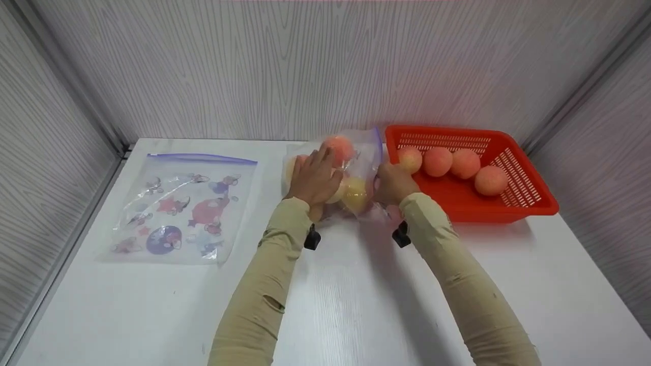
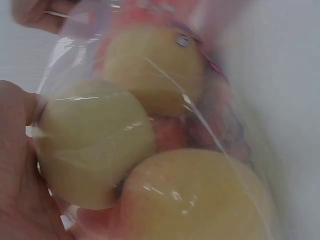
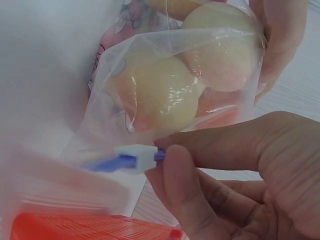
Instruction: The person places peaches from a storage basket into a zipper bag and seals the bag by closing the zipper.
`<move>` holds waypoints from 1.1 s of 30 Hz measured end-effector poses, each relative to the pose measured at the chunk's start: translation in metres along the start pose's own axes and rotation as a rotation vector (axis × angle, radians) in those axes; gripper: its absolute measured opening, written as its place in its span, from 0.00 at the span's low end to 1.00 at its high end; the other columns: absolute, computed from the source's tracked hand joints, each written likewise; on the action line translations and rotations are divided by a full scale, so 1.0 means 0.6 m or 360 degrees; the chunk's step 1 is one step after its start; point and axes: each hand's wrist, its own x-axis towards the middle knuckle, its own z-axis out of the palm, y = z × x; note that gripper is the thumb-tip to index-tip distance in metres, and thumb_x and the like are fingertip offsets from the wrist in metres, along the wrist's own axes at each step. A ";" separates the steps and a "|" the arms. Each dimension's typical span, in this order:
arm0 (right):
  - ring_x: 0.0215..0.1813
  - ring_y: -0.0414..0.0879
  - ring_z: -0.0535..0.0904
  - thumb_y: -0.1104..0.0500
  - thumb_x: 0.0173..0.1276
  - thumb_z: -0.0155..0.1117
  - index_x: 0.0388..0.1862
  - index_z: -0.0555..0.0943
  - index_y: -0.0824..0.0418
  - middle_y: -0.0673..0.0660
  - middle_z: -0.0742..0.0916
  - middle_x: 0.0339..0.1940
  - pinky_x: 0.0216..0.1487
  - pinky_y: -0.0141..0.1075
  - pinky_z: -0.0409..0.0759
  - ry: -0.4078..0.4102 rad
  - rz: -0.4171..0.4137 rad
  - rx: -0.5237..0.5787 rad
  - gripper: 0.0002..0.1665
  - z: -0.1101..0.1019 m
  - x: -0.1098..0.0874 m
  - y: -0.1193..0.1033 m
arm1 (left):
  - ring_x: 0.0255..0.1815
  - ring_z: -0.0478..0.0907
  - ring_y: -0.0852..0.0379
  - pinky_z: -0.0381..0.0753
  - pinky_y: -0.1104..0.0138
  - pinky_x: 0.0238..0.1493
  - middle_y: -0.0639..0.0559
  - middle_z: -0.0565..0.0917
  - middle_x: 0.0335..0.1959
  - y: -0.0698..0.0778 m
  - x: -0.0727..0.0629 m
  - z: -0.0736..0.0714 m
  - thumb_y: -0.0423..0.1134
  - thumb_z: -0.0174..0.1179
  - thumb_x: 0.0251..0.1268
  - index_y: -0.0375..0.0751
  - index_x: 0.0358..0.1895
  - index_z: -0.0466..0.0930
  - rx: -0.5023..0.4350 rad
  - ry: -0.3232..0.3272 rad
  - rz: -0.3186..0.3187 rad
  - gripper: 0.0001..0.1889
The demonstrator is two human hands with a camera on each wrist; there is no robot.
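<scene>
A clear zip bag (image 1: 367, 145) with peaches (image 1: 341, 148) inside lies at the back middle of the table. My left hand (image 1: 314, 178) rests on the bag, its fingers spread over the peaches. In the left wrist view, yellowish peaches (image 2: 95, 142) show through the plastic beside that hand. My right hand (image 1: 394, 184) pinches the bag's purple zip edge between thumb and finger, as the right wrist view shows. Right by the fingertips sits the white zip slider (image 3: 142, 159) on the purple strip. Printed figures on the bag are partly hidden.
To the right stands a red plastic basket (image 1: 546, 203) with several peaches (image 1: 465, 163) in it, close to my right hand. A second zip bag (image 1: 185, 213) with printed cartoon figures lies flat on the left. Grained panels (image 1: 254, 71) wall the table at back and sides.
</scene>
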 end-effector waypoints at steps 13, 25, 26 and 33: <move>0.47 0.55 0.79 0.67 0.67 0.65 0.59 0.75 0.65 0.62 0.84 0.47 0.56 0.49 0.84 -0.0099 0.0245 0.0299 0.21 0.005 -0.007 -0.008 | 0.81 0.52 0.46 0.42 0.44 0.80 0.47 0.49 0.83 0.007 0.000 0.008 0.52 0.32 0.82 0.41 0.82 0.47 0.0136 -0.0015 -0.0038 0.33; 0.48 0.62 0.80 0.72 0.65 0.61 0.63 0.75 0.72 0.71 0.84 0.51 0.58 0.53 0.81 0.0039 0.0087 0.0162 0.26 -0.001 -0.004 0.000 | 0.80 0.53 0.43 0.49 0.44 0.78 0.44 0.51 0.82 0.028 0.004 0.019 0.53 0.34 0.83 0.39 0.82 0.44 0.0309 0.0056 -0.0022 0.34; 0.49 0.63 0.80 0.72 0.65 0.61 0.63 0.76 0.72 0.71 0.84 0.52 0.60 0.53 0.80 0.0042 0.0079 0.0148 0.26 -0.001 -0.004 -0.001 | 0.81 0.52 0.43 0.48 0.44 0.79 0.43 0.52 0.82 0.026 0.003 0.019 0.53 0.34 0.83 0.37 0.82 0.43 0.0264 0.0053 -0.0017 0.35; 0.50 0.61 0.82 0.69 0.67 0.65 0.65 0.77 0.68 0.68 0.85 0.55 0.61 0.55 0.81 0.0002 0.0169 0.0123 0.26 -0.003 0.002 -0.005 | 0.81 0.50 0.42 0.46 0.45 0.80 0.34 0.54 0.80 0.001 -0.012 0.012 0.49 0.30 0.85 0.31 0.80 0.46 0.0022 0.0005 0.0031 0.32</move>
